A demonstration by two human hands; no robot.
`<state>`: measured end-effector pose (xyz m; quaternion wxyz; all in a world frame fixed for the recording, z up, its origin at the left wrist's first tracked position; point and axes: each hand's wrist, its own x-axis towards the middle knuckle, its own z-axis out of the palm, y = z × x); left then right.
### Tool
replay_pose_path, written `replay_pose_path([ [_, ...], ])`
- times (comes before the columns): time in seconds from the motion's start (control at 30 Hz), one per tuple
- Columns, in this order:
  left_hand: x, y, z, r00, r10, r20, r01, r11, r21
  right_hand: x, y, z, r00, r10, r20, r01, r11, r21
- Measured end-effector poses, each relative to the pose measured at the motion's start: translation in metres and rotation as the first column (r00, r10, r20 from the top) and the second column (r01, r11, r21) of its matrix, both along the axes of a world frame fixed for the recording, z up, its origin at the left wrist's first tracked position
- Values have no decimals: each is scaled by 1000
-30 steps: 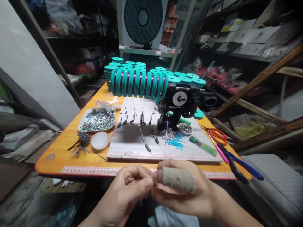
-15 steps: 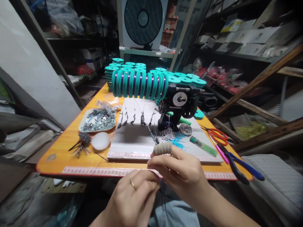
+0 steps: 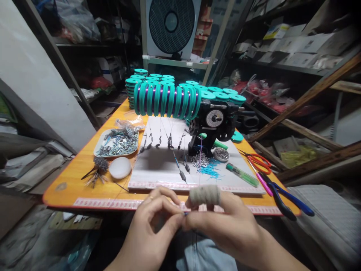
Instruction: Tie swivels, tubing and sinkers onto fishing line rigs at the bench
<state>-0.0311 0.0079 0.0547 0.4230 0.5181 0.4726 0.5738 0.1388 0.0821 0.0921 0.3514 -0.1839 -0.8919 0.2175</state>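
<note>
My left hand point(image 3: 156, 222) and my right hand point(image 3: 225, 218) meet at the table's front edge, above my lap. Both are closed, thumbs and fingertips pinching close together. A thin purple fishing line point(image 3: 201, 150) drops from the black line winder point(image 3: 210, 124) toward my fingers; its end is hidden there. A tiny dark blue bit shows between the fingertips, too small to name. Grey tape wraps my right index finger; a ring is on my left hand. Just beyond lies a rig with a dark sinker point(image 3: 182, 175) on the white board point(image 3: 158, 169).
Teal foam spools point(image 3: 167, 99) with purple line fill the winder's shaft; more stand stacked behind. At left are a tray of small parts point(image 3: 97, 153) and a white round dish point(image 3: 120, 168). Orange-handled scissors point(image 3: 261, 162), blue-handled pliers point(image 3: 293, 199) and a green tube point(image 3: 242, 175) lie right.
My left hand has risen and turned, its fingertips now against my right hand's. My right hand has drawn down and right, uncovering the dark sinker on the board.
</note>
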Motion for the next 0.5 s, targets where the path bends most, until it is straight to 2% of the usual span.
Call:
replay_pose_path([
  [0.03, -1, 1, -3, 966, 117, -230, -64, 972, 226, -3, 1, -1, 999, -13, -49, 13, 1000, -4],
  [0.07, -1, 2, -5, 882, 243, -403, -51, 901, 431, -5, 2, -1, 996, -19, -85, 17, 1000, -21],
  [0.1, -2, 3, -8, 788, 352, -504, 17, 807, 590, -8, 3, -2, 994, -24, -104, 20, 999, -39],
  [0.13, -2, 3, -9, 716, 426, -553, 105, 717, 689, -9, 5, -2, 993, -44, -105, 39, 998, -44],
  [0.17, -2, 4, -10, 681, 454, -575, 176, 661, 730, -10, 6, -3, 993, -66, -97, 62, 997, -42],
  [0.2, -2, 4, -10, 685, 431, -587, 207, 657, 725, -10, 7, -4, 993, -77, -91, 75, 997, -34],
  [0.23, -1, 4, -9, 729, 359, -582, 193, 708, 679, -8, 8, -4, 993, -78, -90, 76, 997, -20],
  [0.27, -1, 4, -7, 808, 248, -534, 139, 801, 582, -6, 8, -4, 994, -56, -99, 56, 998, 6],
  [0.3, -1, 3, -4, 899, 116, -422, 81, 903, 421, -4, 8, -4, 995, -9, -99, 12, 999, 32],
  [0.33, 0, 2, -2, 969, -9, -246, 62, 976, 210, -1, 7, -3, 995, 50, -86, -46, 998, 50],
  [0.37, 0, 1, 0, 995, -95, -29, 95, 995, 15, 1, 6, -2, 993, 104, -59, -101, 993, 55],
  [0.4, 1, 0, 1, 973, -137, 184, 162, 978, -129, 3, 5, -1, 989, 143, -26, -141, 989, 41],
  [0.43, 1, -1, 3, 920, -145, 363, 235, 947, -218, 4, 4, 0, 988, 156, 5, -156, 988, 8],
  [0.5, 2, -2, 4, 805, -110, 583, 340, 890, -302, 5, 1, 2, 990, 137, 33, -133, 987, -93],
])
